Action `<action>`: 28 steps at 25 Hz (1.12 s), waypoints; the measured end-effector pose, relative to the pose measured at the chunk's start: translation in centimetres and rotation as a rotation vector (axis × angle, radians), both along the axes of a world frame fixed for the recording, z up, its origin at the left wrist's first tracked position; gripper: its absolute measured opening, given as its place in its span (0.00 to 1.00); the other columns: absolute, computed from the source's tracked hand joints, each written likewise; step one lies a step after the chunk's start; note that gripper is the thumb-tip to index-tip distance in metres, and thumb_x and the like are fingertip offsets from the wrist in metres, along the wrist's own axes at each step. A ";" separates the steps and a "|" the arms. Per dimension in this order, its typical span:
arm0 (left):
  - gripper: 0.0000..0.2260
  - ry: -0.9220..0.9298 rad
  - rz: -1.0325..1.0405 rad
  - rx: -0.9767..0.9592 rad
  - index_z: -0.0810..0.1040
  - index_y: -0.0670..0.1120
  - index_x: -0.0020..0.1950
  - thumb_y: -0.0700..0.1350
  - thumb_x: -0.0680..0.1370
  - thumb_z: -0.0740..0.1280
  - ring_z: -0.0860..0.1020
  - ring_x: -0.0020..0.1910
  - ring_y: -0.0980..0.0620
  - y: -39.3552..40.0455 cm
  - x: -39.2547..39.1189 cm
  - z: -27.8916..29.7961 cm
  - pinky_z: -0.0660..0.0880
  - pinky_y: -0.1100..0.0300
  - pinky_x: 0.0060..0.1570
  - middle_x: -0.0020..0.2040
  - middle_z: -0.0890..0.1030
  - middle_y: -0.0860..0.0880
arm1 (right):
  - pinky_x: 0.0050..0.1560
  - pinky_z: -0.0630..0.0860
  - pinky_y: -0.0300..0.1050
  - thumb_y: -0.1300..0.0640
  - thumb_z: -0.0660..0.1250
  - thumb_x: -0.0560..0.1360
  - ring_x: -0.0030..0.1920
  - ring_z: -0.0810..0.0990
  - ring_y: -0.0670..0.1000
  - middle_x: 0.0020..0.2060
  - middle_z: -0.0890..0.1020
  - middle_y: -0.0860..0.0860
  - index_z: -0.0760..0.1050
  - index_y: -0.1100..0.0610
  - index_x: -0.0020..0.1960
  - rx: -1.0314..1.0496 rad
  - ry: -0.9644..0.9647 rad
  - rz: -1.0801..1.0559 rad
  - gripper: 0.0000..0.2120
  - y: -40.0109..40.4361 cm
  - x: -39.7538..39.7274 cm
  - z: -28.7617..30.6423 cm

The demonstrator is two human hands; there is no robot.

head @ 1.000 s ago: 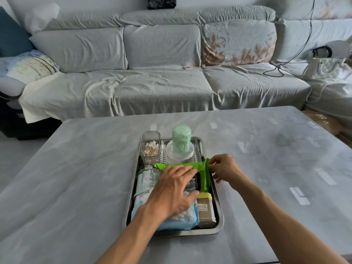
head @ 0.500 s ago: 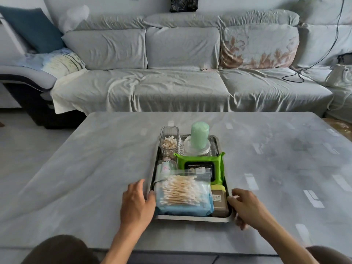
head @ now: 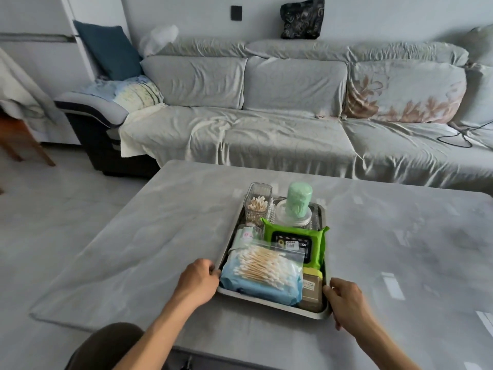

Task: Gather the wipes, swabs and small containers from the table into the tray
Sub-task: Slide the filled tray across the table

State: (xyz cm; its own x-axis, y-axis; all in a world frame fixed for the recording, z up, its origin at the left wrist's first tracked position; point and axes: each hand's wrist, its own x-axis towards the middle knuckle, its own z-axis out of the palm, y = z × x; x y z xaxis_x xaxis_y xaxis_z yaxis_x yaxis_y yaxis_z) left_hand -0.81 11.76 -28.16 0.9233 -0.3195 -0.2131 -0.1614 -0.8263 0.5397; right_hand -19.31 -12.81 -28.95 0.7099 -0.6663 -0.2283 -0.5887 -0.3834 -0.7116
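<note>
A metal tray (head: 269, 303) sits on the grey table near its front edge. Inside lie a clear bag of cotton swabs (head: 266, 265) on a blue wipes pack (head: 256, 288), a green wipes pack (head: 296, 243), a small brown jar with a yellow lid (head: 311, 288), a clear box of swabs (head: 257, 205), a pale green cylinder (head: 298, 201) on a clear dish, and a small pink-and-white packet (head: 246, 235). My left hand (head: 198, 280) grips the tray's left rim. My right hand (head: 346, 300) grips its right front corner.
The grey marble-look table (head: 160, 249) stretches wide on both sides of the tray. A long covered sofa (head: 266, 124) stands beyond the far edge, with a cable (head: 458, 137) on its right seat. Bare floor (head: 53, 196) lies to the left.
My hands left the items on the tray, came back to its near corners and closed on the rim. The view has shifted back and leftward.
</note>
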 end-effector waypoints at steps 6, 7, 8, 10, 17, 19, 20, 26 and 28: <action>0.10 0.015 0.032 0.019 0.80 0.42 0.46 0.48 0.78 0.65 0.81 0.49 0.43 2.3 4.3 0.2 0.73 0.56 0.43 0.45 0.83 0.44 | 0.22 0.69 0.42 0.59 0.62 0.79 0.18 0.75 0.53 0.22 0.74 0.53 0.67 0.58 0.32 -0.014 -0.027 0.003 0.17 2.0 4.6 -0.4; 0.10 0.018 0.052 0.007 0.80 0.42 0.45 0.48 0.78 0.65 0.81 0.49 0.43 2.9 5.2 0.2 0.73 0.56 0.43 0.45 0.83 0.44 | 0.23 0.70 0.42 0.60 0.62 0.79 0.20 0.74 0.54 0.23 0.73 0.54 0.67 0.58 0.32 -0.010 -0.047 0.004 0.17 2.4 5.8 -0.5; 0.10 0.017 0.079 -0.008 0.80 0.42 0.45 0.48 0.78 0.65 0.81 0.49 0.42 3.5 6.0 0.1 0.74 0.56 0.44 0.46 0.83 0.43 | 0.23 0.69 0.43 0.60 0.62 0.79 0.21 0.74 0.55 0.24 0.73 0.54 0.66 0.57 0.31 0.002 -0.071 0.008 0.18 2.9 7.0 -0.6; 0.10 0.008 0.141 -0.041 0.80 0.41 0.44 0.47 0.78 0.65 0.81 0.48 0.42 4.8 7.8 0.0 0.75 0.55 0.45 0.45 0.83 0.43 | 0.24 0.71 0.48 0.61 0.62 0.79 0.23 0.73 0.55 0.24 0.72 0.54 0.66 0.57 0.30 0.010 -0.096 0.032 0.19 4.1 9.8 -0.8; 0.09 -0.013 0.281 -0.234 0.81 0.45 0.42 0.45 0.79 0.66 0.80 0.43 0.44 8.5 14.3 -1.4 0.71 0.55 0.39 0.39 0.82 0.47 | 0.29 0.71 0.49 0.60 0.61 0.80 0.28 0.72 0.53 0.26 0.73 0.51 0.69 0.57 0.32 0.047 -0.134 0.079 0.17 6.9 18.9 -0.9; 0.08 -0.025 0.306 -0.291 0.81 0.44 0.43 0.46 0.79 0.65 0.81 0.44 0.43 8.9 15.7 -2.1 0.75 0.52 0.44 0.40 0.83 0.45 | 0.29 0.69 0.46 0.60 0.61 0.80 0.28 0.70 0.52 0.26 0.72 0.51 0.68 0.57 0.31 0.061 -0.156 0.076 0.18 7.1 20.6 -1.2; 0.08 -0.030 0.322 -0.315 0.81 0.45 0.44 0.46 0.79 0.65 0.81 0.43 0.43 9.0 16.4 -2.5 0.76 0.51 0.46 0.40 0.84 0.45 | 0.28 0.69 0.46 0.60 0.61 0.80 0.28 0.69 0.52 0.25 0.71 0.51 0.68 0.58 0.31 0.079 -0.173 0.078 0.18 7.3 21.3 -1.3; 0.08 -0.002 0.549 -0.581 0.78 0.41 0.44 0.43 0.80 0.64 0.73 0.26 0.47 10.0 20.6 -3.4 0.75 0.55 0.24 0.34 0.78 0.44 | 0.27 0.70 0.51 0.59 0.61 0.79 0.29 0.69 0.52 0.28 0.71 0.55 0.69 0.68 0.38 0.132 -0.213 0.067 0.15 9.1 27.0 -2.4; 0.07 0.068 0.670 -0.777 0.78 0.39 0.43 0.39 0.79 0.64 0.74 0.25 0.48 10.2 21.1 -3.2 0.76 0.58 0.24 0.33 0.78 0.43 | 0.27 0.74 0.55 0.60 0.61 0.79 0.29 0.70 0.52 0.28 0.72 0.54 0.70 0.66 0.37 0.150 -0.228 0.072 0.15 10.0 28.7 -2.1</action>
State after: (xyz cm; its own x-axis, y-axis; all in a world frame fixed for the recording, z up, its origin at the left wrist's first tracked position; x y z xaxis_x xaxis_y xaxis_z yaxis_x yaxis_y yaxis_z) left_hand 20.28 21.98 -31.40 0.9565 0.1846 -0.2259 0.2552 -0.1545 0.9545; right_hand 9.42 -2.77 -31.06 0.7984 -0.5831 -0.1499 -0.3822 -0.2984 -0.8746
